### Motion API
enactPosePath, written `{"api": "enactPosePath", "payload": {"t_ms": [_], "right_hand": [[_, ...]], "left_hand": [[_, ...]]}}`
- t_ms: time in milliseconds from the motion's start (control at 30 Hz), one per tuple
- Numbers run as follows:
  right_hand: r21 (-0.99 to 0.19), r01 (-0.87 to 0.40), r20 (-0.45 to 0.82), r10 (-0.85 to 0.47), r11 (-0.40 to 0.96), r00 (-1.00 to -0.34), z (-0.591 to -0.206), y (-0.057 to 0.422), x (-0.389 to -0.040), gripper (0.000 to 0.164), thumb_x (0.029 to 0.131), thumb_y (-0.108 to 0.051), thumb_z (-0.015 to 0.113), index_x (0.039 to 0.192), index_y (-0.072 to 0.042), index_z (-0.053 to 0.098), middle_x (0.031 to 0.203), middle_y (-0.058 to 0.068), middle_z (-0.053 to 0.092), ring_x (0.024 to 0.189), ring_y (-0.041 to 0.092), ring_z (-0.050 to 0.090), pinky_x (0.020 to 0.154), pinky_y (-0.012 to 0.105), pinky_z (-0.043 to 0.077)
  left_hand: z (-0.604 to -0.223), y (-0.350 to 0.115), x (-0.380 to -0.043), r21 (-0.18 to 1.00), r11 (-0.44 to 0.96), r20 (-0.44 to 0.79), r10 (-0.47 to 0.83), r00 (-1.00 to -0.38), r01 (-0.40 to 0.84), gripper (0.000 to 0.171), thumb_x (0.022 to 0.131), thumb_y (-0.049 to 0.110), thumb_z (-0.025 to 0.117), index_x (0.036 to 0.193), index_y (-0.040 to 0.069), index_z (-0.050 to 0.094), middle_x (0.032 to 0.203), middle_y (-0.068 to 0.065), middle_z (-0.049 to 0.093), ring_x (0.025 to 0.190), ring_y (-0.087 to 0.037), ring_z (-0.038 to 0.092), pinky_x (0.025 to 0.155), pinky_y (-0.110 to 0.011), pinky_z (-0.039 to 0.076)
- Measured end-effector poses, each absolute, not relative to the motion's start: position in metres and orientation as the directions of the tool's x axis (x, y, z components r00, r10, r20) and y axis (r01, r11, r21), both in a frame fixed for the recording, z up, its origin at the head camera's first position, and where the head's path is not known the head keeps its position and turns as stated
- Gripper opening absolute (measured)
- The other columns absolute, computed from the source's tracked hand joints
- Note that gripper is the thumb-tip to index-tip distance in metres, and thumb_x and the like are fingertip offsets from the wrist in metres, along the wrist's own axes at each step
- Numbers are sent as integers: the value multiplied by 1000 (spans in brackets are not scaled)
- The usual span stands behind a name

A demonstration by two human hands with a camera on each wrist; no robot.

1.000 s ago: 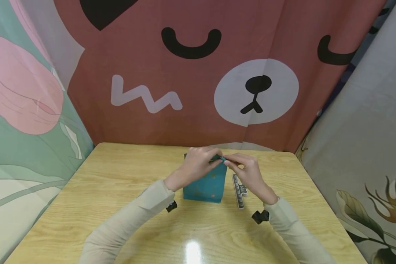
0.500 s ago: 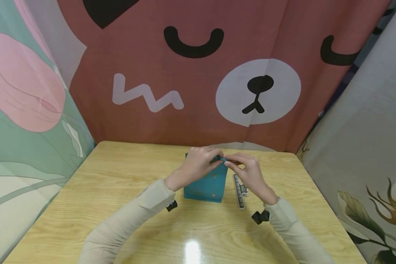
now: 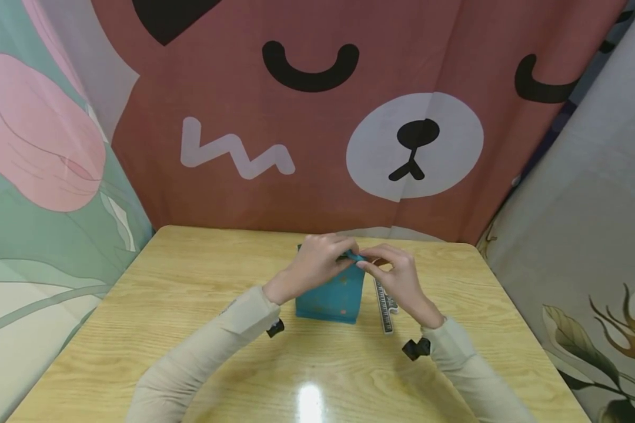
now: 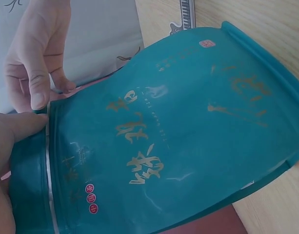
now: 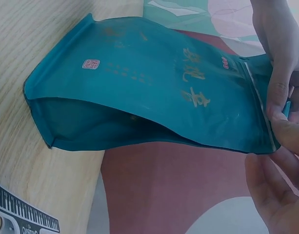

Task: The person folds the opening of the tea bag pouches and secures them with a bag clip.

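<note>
1. Teal pouch (image 3: pixel 330 301) is standing on the wooden table (image 3: pixel 111 305), toward the middle of the far edge.
2. We are clamping its top between the thumb and fingers of our left hand (image 3: pixel 314 259).
3. With our right hand (image 3: pixel 399 279) we are pinching its top right corner, thumb against fingers.
4. Black-and-white ruler (image 3: pixel 384 311) is lying flat just beside it, on the side of the table's right edge.

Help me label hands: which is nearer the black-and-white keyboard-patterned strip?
The right hand; the left hand, gripping the glossy teal pouch, is farther.
</note>
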State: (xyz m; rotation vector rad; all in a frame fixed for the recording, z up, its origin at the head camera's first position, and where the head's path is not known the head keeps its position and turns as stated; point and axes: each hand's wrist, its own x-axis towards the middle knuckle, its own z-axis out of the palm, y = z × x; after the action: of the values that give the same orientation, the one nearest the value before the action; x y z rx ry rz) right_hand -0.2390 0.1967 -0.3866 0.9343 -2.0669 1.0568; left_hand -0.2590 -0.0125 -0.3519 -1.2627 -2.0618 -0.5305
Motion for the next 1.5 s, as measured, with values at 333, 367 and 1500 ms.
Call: {"api": "enactPosePath", "payload": {"t_ms": [333, 367, 1500], "right_hand": [[-462, -783, 749, -289, 417, -596, -390, 196, -239, 28, 77, 7, 80, 102, -4, 74, 95, 9, 70, 78, 21, 68, 65, 34, 57], [-465, -780, 746, -289, 418, -600, -390, 195, -239, 29, 76, 8, 80, 102, -3, 74, 95, 10, 70, 78, 22, 68, 65, 34, 57], [-491, -738, 734, -235, 463, -637, -393, 187, -241, 22, 73, 6, 83, 91, -2, 75, 87, 9, 73, 72, 23, 68, 63, 38, 56]], "left_hand": [[-349, -13, -258, 16, 445, 700, 634, -327, 895, 6, 88, 13, 77, 92, 15, 74, 90, 4, 73, 70, -8, 66, 51, -17, 41], [-349, -13, -258, 19, 446, 699, 634, -331, 895, 6, 88, 13, 77, 92, 15, 74, 90, 4, 73, 70, -7, 66, 50, -17, 41], [-345, -20, -257, 32, 408, 621, 707, -338, 912, 16, 86, 14, 79, 102, 13, 79, 100, 2, 73, 84, -9, 69, 65, -20, 51]]}}
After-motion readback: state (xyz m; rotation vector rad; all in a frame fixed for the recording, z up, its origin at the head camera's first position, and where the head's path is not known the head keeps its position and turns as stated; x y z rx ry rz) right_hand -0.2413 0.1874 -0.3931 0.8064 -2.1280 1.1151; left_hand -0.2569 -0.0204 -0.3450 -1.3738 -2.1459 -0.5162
